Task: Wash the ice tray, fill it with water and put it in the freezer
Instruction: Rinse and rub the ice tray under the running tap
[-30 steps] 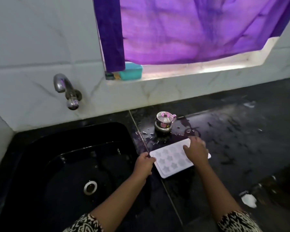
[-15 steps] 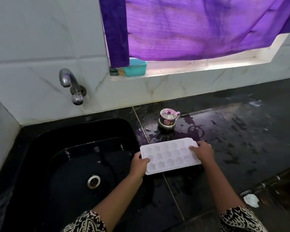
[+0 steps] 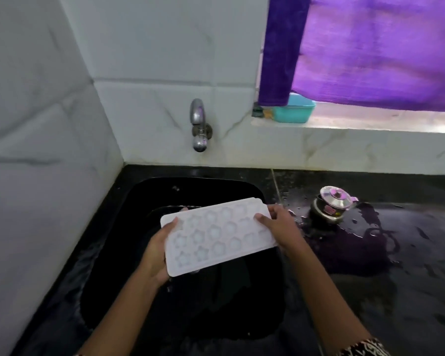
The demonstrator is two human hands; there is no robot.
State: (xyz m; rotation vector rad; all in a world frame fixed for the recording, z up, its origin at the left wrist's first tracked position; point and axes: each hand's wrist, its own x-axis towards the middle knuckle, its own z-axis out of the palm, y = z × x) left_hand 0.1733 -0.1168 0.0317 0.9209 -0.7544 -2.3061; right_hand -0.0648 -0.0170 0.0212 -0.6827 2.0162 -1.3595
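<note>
- My left hand [image 3: 156,253] grips the left short end of the ice tray [image 3: 216,235]: the thumb lies over the top rim and the fingers are curled underneath, out of sight.
- My right hand [image 3: 280,227] holds the right short end the same way, with the thumb on the top face and the fingers wrapped round the edge.
- The ice tray is white, with rows of star-like cavities facing up at me. It is off every surface and carried between both hands.
- It sits over the black sink [image 3: 190,317], with its long side running left to right and its right end further from me than the left.
- The tap [image 3: 198,124] comes out of the white tiled wall [image 3: 49,150] behind the sink. Its spout is beyond the tray and well apart from it.
- The black tabletop [image 3: 409,278] to the right of the sink is wet, with a puddle [image 3: 357,240] spread across it and droplets near the sink edge.
- A small steel pot [image 3: 332,204] with its lid on stands at the far edge of that puddle, near my right hand but not touching it.
- A teal container [image 3: 293,110] rests on the window sill [image 3: 370,124], partly behind the hem of a purple curtain [image 3: 370,47].
- A patterned sleeve [image 3: 362,348] shows on my right arm at the bottom edge.
</note>
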